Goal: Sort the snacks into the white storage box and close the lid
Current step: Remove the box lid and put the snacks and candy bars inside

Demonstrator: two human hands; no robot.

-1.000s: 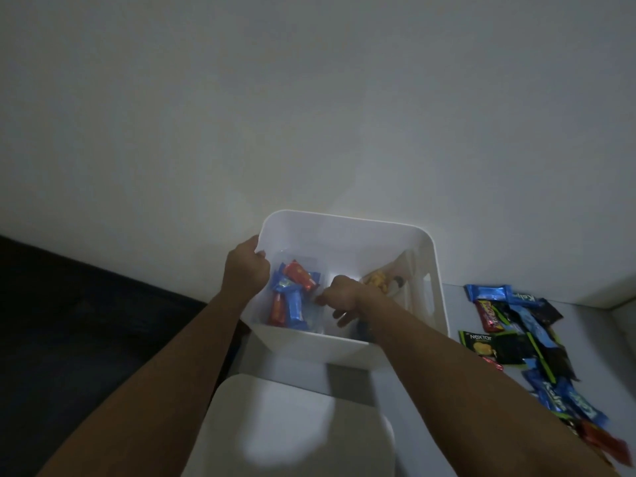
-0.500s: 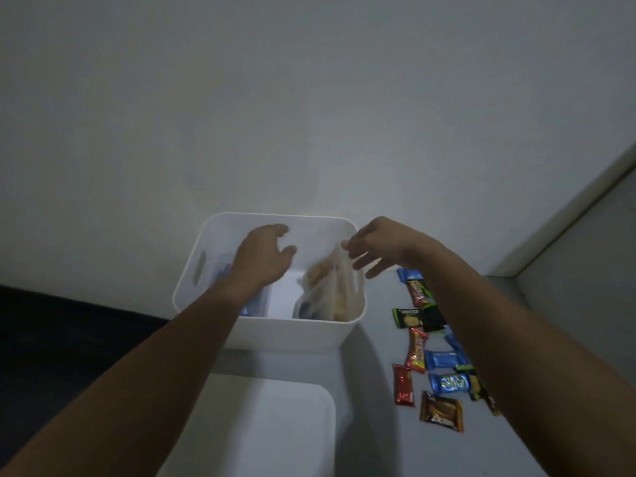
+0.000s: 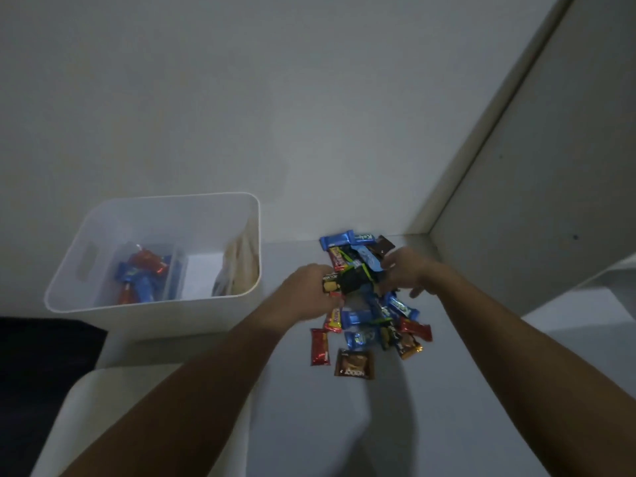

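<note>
Centrally, a heap of wrapped snacks [image 3: 370, 297] lay on the white counter [image 3: 430, 425], near its far edge and towards the right-hand corner, where the back wall met a side panel. Left hand [image 3: 309, 294] lowered onto the left side of the heap, grip clenched around a dark green packet [image 3: 344, 283] with a yellow picture, thumb side touching it. Right hand [image 3: 406, 270] set on the right side of the heap, fingers spread and curled over blue wrappers; whether that grip grasped anything could not be told. Red bar [image 3: 319, 346] and brown packet [image 3: 354, 363] lay at the near side of the heap, apart from both hands. White storage box [image 3: 155, 315] stood open towards the counter's left edge, just left of the left hand and not touched by it. Inside, a clear inner container [image 3: 148, 273] held red and blue snacks on the left, and a clear bag [image 3: 241, 263] of pale contents leaned against the right wall. White lid [image 3: 96, 407] lay off the box at the near left, partly hidden beneath the left forearm.
</note>
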